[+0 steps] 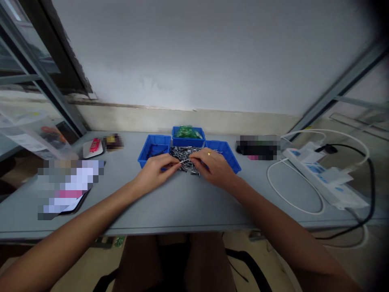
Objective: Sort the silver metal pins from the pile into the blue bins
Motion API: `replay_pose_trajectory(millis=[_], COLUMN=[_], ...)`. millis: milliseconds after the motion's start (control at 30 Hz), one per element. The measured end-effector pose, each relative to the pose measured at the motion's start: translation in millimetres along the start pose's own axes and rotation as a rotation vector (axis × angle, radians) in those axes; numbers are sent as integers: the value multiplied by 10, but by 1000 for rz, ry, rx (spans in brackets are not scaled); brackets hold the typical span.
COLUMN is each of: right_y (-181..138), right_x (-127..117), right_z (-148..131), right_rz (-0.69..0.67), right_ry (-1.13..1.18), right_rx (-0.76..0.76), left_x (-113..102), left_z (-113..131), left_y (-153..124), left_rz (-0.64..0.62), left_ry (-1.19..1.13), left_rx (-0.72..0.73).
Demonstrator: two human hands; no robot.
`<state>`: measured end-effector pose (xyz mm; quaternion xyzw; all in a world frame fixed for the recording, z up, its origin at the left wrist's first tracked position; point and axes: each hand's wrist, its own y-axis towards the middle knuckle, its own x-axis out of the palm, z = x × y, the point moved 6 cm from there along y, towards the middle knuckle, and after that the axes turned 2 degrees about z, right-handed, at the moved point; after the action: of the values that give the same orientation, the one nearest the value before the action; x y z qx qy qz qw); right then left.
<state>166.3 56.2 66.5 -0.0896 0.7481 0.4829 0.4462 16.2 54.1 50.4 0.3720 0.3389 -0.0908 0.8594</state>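
Observation:
A heap of small grey metal pins (182, 154) lies on the grey table (182, 202) between three blue bins. My left hand (156, 168) has its fingers pinched on one thin pin at the heap's near edge. My right hand (212, 164), a ring on one finger, rests curled on the heap and pinches the other end of the same pin. The left blue bin (153, 148) holds a few dark parts. Green parts fill the back bin (187, 136). The right bin (226, 154) is partly behind my right hand.
A white power strip (322, 176) with white and black cables lies at the right. A phone-like device (73, 202) lies at the left near the front edge, a white and pink object (93, 147) behind it. A wall stands close behind the table.

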Motion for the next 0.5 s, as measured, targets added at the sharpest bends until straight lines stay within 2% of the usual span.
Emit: replay_pose_trajectory(millis=[300, 500], right_y=[3, 4], right_x=[1, 52], right_z=[-7, 56], right_rz=[-17, -47], right_ry=[-1, -17], right_rx=[-11, 8], left_x=[12, -66], left_z=[13, -18], left_y=[-5, 8], left_rz=[-22, 66], left_ry=[18, 46], left_rx=[19, 34])
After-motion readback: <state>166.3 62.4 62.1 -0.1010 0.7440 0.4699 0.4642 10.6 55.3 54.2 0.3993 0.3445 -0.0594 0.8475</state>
